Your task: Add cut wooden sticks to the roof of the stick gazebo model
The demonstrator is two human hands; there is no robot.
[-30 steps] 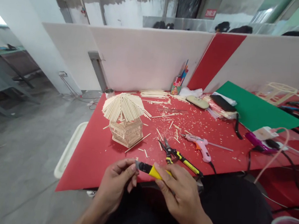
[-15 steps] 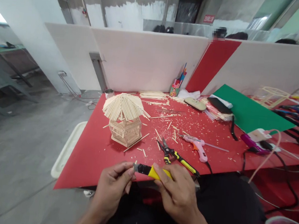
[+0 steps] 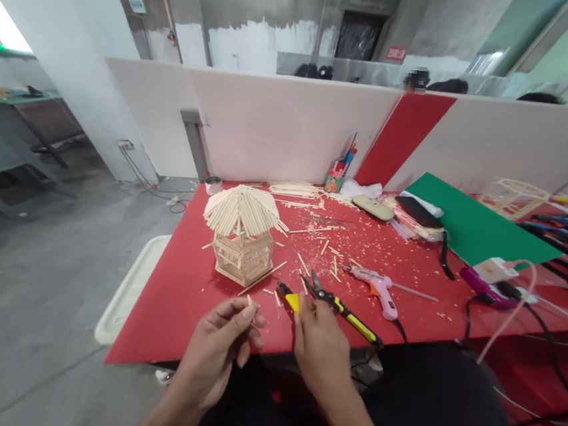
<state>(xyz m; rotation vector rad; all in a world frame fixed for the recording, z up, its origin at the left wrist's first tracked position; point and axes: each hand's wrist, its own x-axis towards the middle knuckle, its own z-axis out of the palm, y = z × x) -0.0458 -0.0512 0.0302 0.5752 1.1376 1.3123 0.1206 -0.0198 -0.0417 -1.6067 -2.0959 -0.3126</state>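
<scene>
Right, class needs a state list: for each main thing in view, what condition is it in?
Left grip: pinching a wood piece
Right grip: closed on the yellow cutter
Shears: lying open
Glue gun: on its side, glue stick inserted
Model pavilion: upright, roofed
Pen holder: upright, filled
Glasses case: shut

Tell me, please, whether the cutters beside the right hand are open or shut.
Open: the cutters lie with their blade tips apart. Only one handle shows clearly past the right hand.
</scene>
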